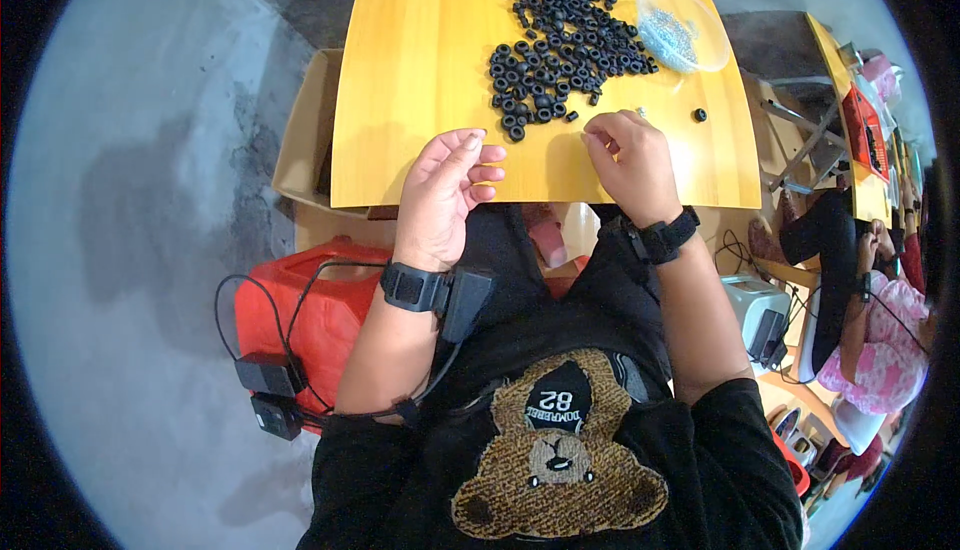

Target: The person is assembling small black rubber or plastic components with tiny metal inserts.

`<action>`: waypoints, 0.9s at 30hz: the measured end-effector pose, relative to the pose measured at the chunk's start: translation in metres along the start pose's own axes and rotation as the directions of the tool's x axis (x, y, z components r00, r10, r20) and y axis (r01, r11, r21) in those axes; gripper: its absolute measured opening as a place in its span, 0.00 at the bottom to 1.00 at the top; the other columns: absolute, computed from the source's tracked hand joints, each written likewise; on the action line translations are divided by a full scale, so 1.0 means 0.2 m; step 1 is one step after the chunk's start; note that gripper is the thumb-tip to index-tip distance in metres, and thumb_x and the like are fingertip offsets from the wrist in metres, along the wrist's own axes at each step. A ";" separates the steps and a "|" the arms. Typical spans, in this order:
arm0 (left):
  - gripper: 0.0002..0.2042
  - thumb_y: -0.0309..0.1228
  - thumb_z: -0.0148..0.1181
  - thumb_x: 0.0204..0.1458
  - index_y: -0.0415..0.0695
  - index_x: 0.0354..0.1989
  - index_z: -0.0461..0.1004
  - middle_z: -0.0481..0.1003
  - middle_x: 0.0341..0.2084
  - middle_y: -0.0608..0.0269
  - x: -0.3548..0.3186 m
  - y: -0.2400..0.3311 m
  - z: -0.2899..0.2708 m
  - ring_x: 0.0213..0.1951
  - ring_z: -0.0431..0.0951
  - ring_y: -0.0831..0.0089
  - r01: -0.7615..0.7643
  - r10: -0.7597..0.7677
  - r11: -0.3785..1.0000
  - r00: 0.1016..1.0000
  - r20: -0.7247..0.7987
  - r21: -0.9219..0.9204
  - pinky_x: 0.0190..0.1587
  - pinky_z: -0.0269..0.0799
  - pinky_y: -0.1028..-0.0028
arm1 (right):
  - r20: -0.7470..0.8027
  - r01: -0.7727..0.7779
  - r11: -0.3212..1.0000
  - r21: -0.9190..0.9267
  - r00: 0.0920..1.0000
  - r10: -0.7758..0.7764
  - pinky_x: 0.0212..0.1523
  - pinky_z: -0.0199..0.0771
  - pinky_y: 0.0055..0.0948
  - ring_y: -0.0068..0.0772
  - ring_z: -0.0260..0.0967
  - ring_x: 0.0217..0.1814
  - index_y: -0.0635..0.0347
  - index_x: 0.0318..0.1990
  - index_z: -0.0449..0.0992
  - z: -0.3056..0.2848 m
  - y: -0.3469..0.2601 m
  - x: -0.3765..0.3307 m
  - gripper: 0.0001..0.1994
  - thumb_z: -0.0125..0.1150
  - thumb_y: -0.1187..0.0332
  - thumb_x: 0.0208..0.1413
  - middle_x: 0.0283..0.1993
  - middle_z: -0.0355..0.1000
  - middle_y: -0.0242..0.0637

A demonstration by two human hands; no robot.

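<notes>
My left hand (447, 195) is raised over the front edge of the yellow table, thumb tip pressed to the index finger and the other fingers loosely curled. Anything in that pinch is too small or hidden to make out. Farther right, my right hand (637, 162) is closed with fingers bent down close to the tabletop; whatever its fingertips hold does not show. Just beyond both hands spreads a heap of small black rings (550, 75). Past my right knuckles lies a tiny pale piece (642, 111), and one loose black ring (700, 115) sits to the right.
A clear round tub (715, 35) of small, shiny bluish pieces stands right of the heap on the yellow table (410, 60). A cardboard box (300, 140) is at the table's left, above a red stool (300, 290) with cables. Another person (875, 350) sits at a table far right.
</notes>
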State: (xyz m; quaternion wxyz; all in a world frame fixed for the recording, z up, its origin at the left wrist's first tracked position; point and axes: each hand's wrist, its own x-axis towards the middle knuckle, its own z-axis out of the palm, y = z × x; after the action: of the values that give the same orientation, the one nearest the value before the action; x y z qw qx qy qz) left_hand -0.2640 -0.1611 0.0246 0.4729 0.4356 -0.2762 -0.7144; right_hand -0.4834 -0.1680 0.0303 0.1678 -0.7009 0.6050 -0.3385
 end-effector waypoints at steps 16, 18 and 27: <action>0.07 0.30 0.54 0.54 0.44 0.39 0.70 0.76 0.31 0.62 0.10 -0.02 0.03 0.29 0.74 0.79 0.039 -0.033 0.994 0.997 -0.066 0.098 0.29 0.70 0.82 | 0.109 0.138 0.974 -0.180 0.987 -0.119 0.42 0.68 0.40 0.47 0.65 0.41 0.62 0.30 0.74 0.09 -0.04 0.19 0.07 0.56 0.76 0.39 0.33 0.69 0.44; 0.07 0.30 0.54 0.54 0.44 0.39 0.70 0.76 0.31 0.62 0.10 -0.02 0.03 0.29 0.74 0.79 0.043 -0.038 0.995 0.998 -0.055 0.092 0.29 0.70 0.82 | 0.096 0.140 0.973 -0.182 0.988 -0.124 0.43 0.67 0.39 0.48 0.65 0.41 0.63 0.30 0.73 0.11 -0.03 0.19 0.07 0.55 0.77 0.39 0.33 0.69 0.44; 0.08 0.30 0.56 0.53 0.44 0.40 0.70 0.75 0.30 0.62 0.11 -0.03 0.03 0.27 0.75 0.78 0.023 -0.013 0.995 0.994 -0.107 0.098 0.26 0.70 0.83 | 0.067 0.176 0.978 -0.107 0.983 -0.170 0.42 0.67 0.39 0.49 0.66 0.39 0.64 0.24 0.70 0.09 -0.01 0.18 0.03 0.50 0.79 0.39 0.30 0.69 0.47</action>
State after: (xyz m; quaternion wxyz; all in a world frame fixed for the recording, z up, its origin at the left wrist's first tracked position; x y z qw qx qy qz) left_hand -0.2749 -0.1784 0.0155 0.4584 0.4982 -0.2817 -0.6800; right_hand -0.4688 -0.2051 0.0282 0.1152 -0.7686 0.5548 -0.2969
